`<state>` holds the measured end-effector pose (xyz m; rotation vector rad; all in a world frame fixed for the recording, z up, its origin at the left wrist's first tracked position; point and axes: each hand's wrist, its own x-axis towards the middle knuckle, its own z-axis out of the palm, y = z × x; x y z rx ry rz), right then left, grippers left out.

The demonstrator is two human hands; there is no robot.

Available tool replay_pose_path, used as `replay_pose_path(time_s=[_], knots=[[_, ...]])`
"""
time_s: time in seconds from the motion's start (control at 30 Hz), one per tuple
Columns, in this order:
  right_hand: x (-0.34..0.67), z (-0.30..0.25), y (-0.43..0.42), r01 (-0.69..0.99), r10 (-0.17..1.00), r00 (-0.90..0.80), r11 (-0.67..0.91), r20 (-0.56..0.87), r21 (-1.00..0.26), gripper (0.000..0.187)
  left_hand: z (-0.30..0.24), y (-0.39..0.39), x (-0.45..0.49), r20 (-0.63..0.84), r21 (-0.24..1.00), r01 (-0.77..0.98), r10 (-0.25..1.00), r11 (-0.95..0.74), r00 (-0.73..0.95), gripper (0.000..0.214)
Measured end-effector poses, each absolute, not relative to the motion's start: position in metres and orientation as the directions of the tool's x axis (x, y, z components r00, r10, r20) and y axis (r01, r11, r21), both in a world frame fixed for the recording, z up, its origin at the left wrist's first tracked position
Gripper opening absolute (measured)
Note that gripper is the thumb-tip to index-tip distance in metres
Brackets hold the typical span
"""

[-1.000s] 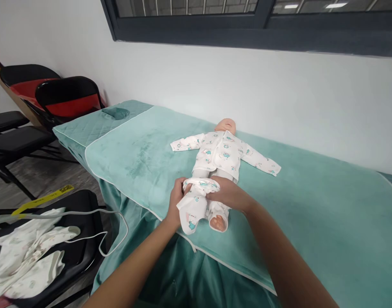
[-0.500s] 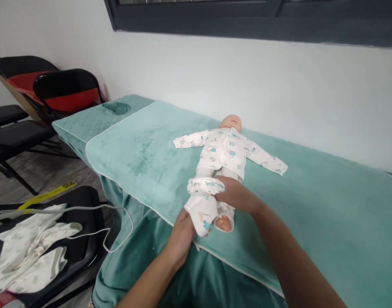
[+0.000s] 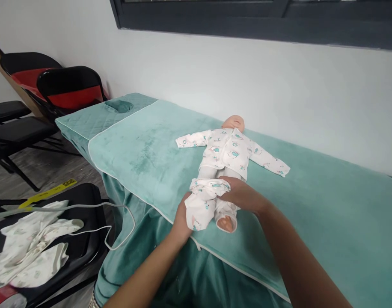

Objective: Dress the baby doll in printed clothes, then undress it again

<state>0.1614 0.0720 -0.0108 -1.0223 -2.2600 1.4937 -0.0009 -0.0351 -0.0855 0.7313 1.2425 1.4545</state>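
Head view, Inspector: State the hands.

Assessor: The left hand (image 3: 182,216) is closed round the foot end of one leg of the printed trousers (image 3: 204,196), with its fingers hidden behind the cloth. The right hand (image 3: 242,196) comes in from the right with its fingers curled into the bunched waistband. Both are gripping; neither is spread.

Inspector: Where do the trousers sit?

Assessor: They are gathered low on the legs of the doll (image 3: 226,149), which lies on its back with its head toward the wall. Its grey thighs are exposed between the waistband and the printed top (image 3: 230,147). One bare foot (image 3: 226,223) pokes out of the other leg.

Inspector: Why that grip?

Assessor: In my judgement, one hand at each end keeps the slack cloth under control along the limb, while the doll's weight rests on the towel (image 3: 144,149).

Inspector: And the placement?

Assessor: The doll lies near the edge of the bed (image 3: 83,124), feet toward the person, so both forearms reach it without stretching.

Inspector: Surroundings?

Assessor: Loose garments (image 3: 32,248) are heaped on a black chair (image 3: 87,244) to the left, well apart from the doll, and a white cable (image 3: 119,214) loops over its edge
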Motion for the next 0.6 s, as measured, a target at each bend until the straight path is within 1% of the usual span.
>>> replay_pose_path(time_s=[0.07,0.1,0.13,0.2,0.27,0.33,0.43,0.5,0.6], knots=[[0.162,-0.01,0.071,0.407,0.664,-0.729,0.224,-0.167,-0.885,0.032,-0.076,-0.03,-0.011,-0.058,0.971,-0.239,0.964,-0.006,-0.26,0.023],[0.161,-0.01,0.07,0.406,0.665,-0.729,0.227,-0.165,-0.885,0.031,-0.072,-0.029,-0.015,-0.042,0.979,-0.205,0.969,-0.009,-0.243,0.021],[0.16,-0.01,0.069,0.414,0.671,-0.724,0.239,-0.158,-0.879,0.03,-0.069,-0.029,-0.018,-0.061,0.984,-0.179,0.968,0.017,-0.243,0.019],[0.157,-0.01,0.067,0.458,0.704,-0.698,0.297,-0.132,-0.838,0.024,-0.067,-0.03,-0.023,-0.123,0.984,-0.159,0.947,0.078,-0.296,0.02],[0.152,-0.011,0.066,0.535,0.754,-0.651,0.375,-0.087,-0.757,0.017,-0.067,-0.029,-0.026,-0.163,0.98,-0.167,0.91,0.105,-0.382,0.023],[0.147,-0.013,0.066,0.619,0.804,-0.593,0.418,-0.047,-0.665,0.014,-0.067,-0.028,-0.027,-0.15,0.984,-0.151,0.885,0.092,-0.441,0.026],[0.137,-0.019,0.068,0.742,0.883,-0.47,0.387,-0.012,-0.547,0.015,-0.059,-0.029,-0.027,-0.051,0.998,-0.065,0.886,0.024,-0.46,0.029],[0.131,-0.022,0.069,0.788,0.916,-0.4,0.344,-0.001,-0.511,0.016,-0.053,-0.035,-0.025,-0.013,0.999,-0.04,0.912,-0.004,-0.409,0.034],[0.124,-0.023,0.067,0.832,0.943,-0.333,0.293,-0.001,-0.472,0.015,-0.049,-0.049,-0.021,-0.07,0.997,-0.051,0.941,0.057,-0.33,0.043]])
